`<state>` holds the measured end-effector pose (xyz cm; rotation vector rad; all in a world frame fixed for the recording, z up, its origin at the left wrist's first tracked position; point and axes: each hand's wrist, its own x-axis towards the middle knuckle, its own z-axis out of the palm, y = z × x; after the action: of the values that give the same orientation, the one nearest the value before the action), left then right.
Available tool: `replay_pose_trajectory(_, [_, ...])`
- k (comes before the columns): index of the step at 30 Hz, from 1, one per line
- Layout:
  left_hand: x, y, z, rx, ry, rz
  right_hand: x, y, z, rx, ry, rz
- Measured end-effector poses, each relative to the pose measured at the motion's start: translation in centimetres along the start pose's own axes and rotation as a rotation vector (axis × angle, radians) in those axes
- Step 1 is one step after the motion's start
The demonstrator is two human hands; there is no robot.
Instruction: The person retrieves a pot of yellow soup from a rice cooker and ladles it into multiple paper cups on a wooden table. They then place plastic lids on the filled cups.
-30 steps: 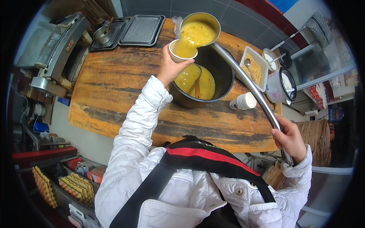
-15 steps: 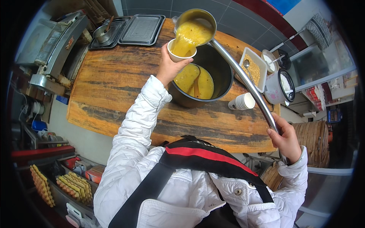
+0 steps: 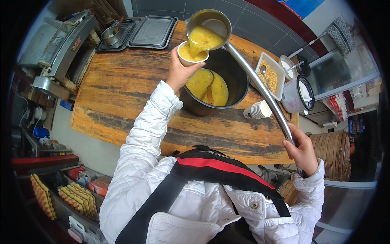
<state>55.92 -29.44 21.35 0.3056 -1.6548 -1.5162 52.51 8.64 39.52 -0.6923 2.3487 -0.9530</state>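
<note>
The left hand (image 3: 178, 74) grasps a white paper cup (image 3: 192, 62), seemingly nearly filled; the right hand (image 3: 303, 151) grips a long-handled steel ladle (image 3: 260, 84), some yellow soup (image 3: 206, 38) unpoured.

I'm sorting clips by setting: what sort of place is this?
Likely a small commercial kitchen or food stall: a long-handled ladle, a big black pot of yellow liquid and a stack of paper cups.
</note>
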Motion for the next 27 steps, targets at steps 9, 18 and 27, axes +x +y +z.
replay_pose_trajectory(9, [0.0, 0.3, -1.5, -0.055, 0.026, 0.043, 0.6, 1.4, -0.1, 0.513, -0.202, 0.190])
replay_pose_trajectory(18, [-1.6, -3.3, -9.2, 0.046, 0.138, 0.078, 4.2, 3.9, 1.6, 0.500, -0.232, 0.336])
replay_pose_trajectory(27, [-4.5, -14.6, -14.3, 0.111, 0.367, -0.089, 7.3, 4.2, 3.6, 0.398, -0.263, 0.538])
